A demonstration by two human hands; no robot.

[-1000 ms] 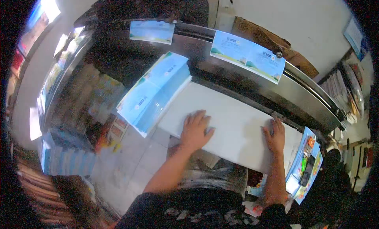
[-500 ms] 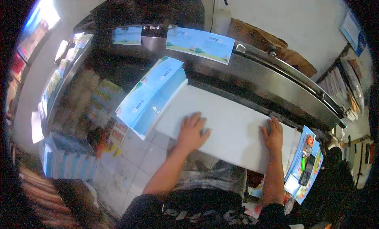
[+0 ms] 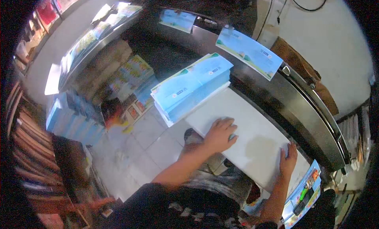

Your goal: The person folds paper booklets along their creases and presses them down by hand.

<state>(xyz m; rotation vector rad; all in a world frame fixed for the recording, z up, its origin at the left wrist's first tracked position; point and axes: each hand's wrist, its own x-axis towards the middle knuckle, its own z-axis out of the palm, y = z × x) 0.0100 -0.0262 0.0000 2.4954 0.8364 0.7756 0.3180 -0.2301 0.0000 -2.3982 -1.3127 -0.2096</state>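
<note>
White flat bench (image 3: 237,110), mid-frame: L hand (image 3: 220,135) & R hand (image 3: 289,160) rest on it, fingers loose, gripping nothing. Thick stack of pale-blue printed paper sheets (image 3: 193,81) sits at its end, upper mid-frame; stacking there looks done, amt. left can't tell.

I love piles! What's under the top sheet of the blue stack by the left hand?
Below the top sheet, the stack shows blue and whitish edges; any printing there is covered.

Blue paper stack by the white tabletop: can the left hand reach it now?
Probably yes: the left hand rests near the blue paper stack, and only bare white tabletop shows between them.
</note>
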